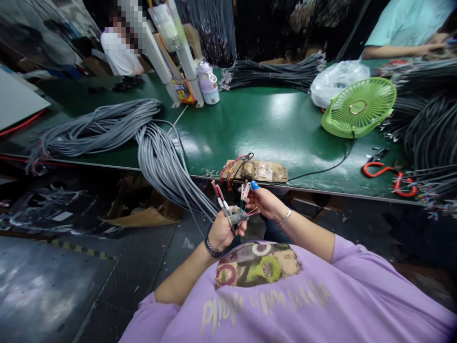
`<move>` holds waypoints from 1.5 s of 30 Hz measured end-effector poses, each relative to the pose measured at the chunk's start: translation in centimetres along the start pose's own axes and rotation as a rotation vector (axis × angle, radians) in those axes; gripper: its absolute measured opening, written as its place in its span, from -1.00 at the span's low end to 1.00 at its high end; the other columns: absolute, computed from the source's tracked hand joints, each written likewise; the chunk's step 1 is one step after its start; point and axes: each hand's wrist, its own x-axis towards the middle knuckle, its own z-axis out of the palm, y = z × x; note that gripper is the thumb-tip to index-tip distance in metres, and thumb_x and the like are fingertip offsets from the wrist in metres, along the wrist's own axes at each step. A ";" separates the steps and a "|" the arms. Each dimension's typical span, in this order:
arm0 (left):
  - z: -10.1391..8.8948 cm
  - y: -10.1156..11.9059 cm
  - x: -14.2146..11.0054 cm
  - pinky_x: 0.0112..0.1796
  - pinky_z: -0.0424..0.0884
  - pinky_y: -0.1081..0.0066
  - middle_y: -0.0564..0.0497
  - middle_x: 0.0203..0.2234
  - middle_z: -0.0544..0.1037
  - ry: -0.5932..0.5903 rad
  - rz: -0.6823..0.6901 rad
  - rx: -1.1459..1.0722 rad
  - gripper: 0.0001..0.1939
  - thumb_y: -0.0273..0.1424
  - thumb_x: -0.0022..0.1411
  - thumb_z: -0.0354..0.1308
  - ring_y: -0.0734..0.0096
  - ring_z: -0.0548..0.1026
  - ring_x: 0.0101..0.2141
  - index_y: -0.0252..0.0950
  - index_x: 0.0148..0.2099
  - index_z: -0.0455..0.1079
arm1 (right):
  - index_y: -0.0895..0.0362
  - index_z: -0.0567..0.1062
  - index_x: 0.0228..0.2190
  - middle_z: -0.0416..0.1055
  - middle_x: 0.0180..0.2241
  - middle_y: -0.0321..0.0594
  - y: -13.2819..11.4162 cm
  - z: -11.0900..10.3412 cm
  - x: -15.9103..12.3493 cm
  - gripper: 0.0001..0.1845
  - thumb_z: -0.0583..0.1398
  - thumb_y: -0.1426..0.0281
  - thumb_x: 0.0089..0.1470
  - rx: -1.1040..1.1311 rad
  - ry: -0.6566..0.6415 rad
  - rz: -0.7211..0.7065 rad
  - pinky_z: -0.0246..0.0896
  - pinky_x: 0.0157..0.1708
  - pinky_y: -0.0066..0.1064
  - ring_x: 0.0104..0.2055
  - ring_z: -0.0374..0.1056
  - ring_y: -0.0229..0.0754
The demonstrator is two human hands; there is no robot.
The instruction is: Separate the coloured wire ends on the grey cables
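Observation:
My left hand [224, 227] is closed around the stripped ends of grey cables [236, 217] in front of the bench edge. Red and white wire ends [218, 194] stick up out of that grip, and thin orange-red wires [253, 212] point right. Close beside it, my right hand [268, 204] has a blue cover on one fingertip. Its fingers pinch at a small pale pink piece [245, 190] with thin green wire below; its exact kind is too small to tell. The grey cable bundle [167, 164] runs from my left hand up onto the bench.
A wooden block with tape [262, 170] lies at the green bench's [228, 121] front edge. To the right are a green fan [359, 107], orange-handled scissors [374, 169] and black cables [433, 133]. A bottle [208, 85] and plastic bag [337, 81] stand behind. Two other people work across the bench.

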 end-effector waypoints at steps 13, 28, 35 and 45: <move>0.1 -0.5 1.6 -0.74 0.19 0.59 0.06 -0.74 0.43 0.025 -0.039 -0.053 -0.64 -0.22 -0.15 0.35 0.56 0.31 -0.77 -0.32 -0.45 0.28 | 0.19 0.54 -0.36 0.41 -0.49 -0.28 0.6 0.8 1.0 -0.68 0.28 0.16 0.03 0.136 0.061 -0.027 0.30 -0.46 -0.53 -0.50 0.28 -0.37; 0.0 -0.6 1.5 -0.76 0.17 0.60 0.05 -0.75 0.43 0.034 -0.048 -0.031 -0.69 -0.26 -0.13 0.33 0.57 0.30 -0.79 -0.33 -0.47 0.29 | 0.21 0.54 -0.38 0.40 -0.51 -0.26 0.9 0.6 1.1 -0.61 0.29 0.10 -0.01 0.133 0.038 -0.041 0.30 -0.47 -0.52 -0.52 0.26 -0.37; 0.1 -0.7 1.8 -0.76 0.17 0.60 0.05 -0.76 0.42 0.024 -0.044 -0.016 -0.67 -0.25 -0.14 0.33 0.56 0.29 -0.79 -0.34 -0.48 0.28 | 0.22 0.53 -0.42 0.39 -0.55 -0.29 1.1 0.9 1.3 -0.63 0.33 0.14 -0.05 0.156 0.082 -0.079 0.30 -0.50 -0.53 -0.54 0.27 -0.38; 0.3 -0.6 0.3 -0.76 0.15 0.60 0.06 -0.75 0.43 0.020 -0.008 0.004 -0.67 -0.23 -0.07 0.32 0.55 0.31 -0.79 -0.33 -0.47 0.27 | 0.24 0.49 -0.42 0.41 -0.54 -0.24 0.5 0.2 0.6 -0.56 0.13 0.09 0.16 0.139 0.016 0.044 0.34 -0.52 -0.49 -0.56 0.30 -0.36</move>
